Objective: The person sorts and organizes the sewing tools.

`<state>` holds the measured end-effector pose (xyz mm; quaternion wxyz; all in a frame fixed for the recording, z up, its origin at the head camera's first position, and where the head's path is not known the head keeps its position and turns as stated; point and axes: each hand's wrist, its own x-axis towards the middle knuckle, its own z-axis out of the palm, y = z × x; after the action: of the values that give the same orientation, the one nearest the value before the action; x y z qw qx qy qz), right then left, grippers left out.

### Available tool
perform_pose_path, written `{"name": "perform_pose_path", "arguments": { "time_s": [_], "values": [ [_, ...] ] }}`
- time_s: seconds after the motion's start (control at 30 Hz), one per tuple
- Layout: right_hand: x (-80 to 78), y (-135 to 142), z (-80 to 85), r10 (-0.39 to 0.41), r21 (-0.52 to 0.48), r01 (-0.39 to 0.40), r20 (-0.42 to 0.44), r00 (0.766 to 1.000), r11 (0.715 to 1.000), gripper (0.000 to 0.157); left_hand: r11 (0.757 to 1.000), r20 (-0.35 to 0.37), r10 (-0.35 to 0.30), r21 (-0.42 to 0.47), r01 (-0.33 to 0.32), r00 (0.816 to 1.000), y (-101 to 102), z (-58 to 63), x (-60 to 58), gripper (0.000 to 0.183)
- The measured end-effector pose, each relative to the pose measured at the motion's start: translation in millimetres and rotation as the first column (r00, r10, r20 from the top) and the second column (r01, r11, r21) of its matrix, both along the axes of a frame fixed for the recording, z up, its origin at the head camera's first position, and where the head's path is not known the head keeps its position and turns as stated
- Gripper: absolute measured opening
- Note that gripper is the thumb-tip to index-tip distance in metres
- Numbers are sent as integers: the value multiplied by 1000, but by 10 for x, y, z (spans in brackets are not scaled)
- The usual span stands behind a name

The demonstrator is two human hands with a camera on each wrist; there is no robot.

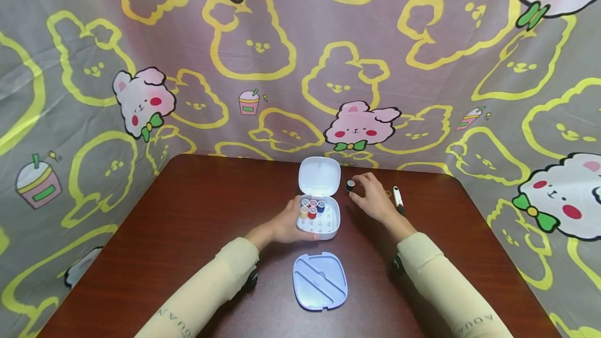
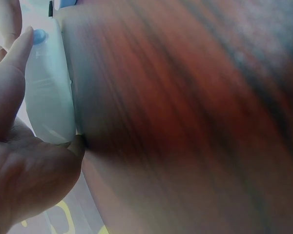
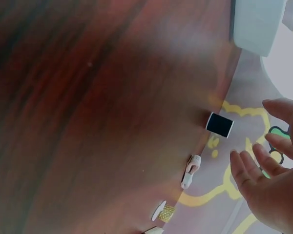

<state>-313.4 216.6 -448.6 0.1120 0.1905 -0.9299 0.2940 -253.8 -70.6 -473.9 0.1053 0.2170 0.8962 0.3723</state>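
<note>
A small white sewing box [image 1: 331, 227] stands with its lid [image 1: 320, 175] raised at the back. Inside it, several thread spools [image 1: 312, 213] in cream, red, blue and pale colours sit on rows of pegs. My left hand [image 1: 285, 221] grips the box's left side, thumb along the front wall; the left wrist view shows the palm [image 2: 34, 180] close against the box wall [image 2: 49, 92]. Right of the box a black thread spool [image 1: 350, 185] stands upright on the table. My right hand [image 1: 374, 198] hovers just beside that spool [image 3: 219, 125], fingers spread and apart from it.
A light blue divided tray [image 1: 321, 281] lies in front of the box. To the right of my right hand lies a white tool with a dark end [image 1: 398, 200]. Small items, including a gold-coloured piece [image 3: 166, 212], lie there too. A patterned cloth [image 1: 281, 134] hangs behind the table.
</note>
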Motion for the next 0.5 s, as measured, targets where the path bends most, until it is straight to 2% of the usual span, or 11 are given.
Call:
{"name": "perform_pose_path", "arguments": {
  "time_s": [0.2, 0.5],
  "values": [
    [-38, 7, 7, -38, 21, 38, 39, 999, 999, 57, 1000, 3, 5, 4, -5, 1000, 7, 2, 3, 126],
    [-140, 21, -46, -64, -5, 64, 85, 994, 998, 57, 1000, 8, 4, -16, -4, 1000, 6, 17, 6, 127]
  ]
}}
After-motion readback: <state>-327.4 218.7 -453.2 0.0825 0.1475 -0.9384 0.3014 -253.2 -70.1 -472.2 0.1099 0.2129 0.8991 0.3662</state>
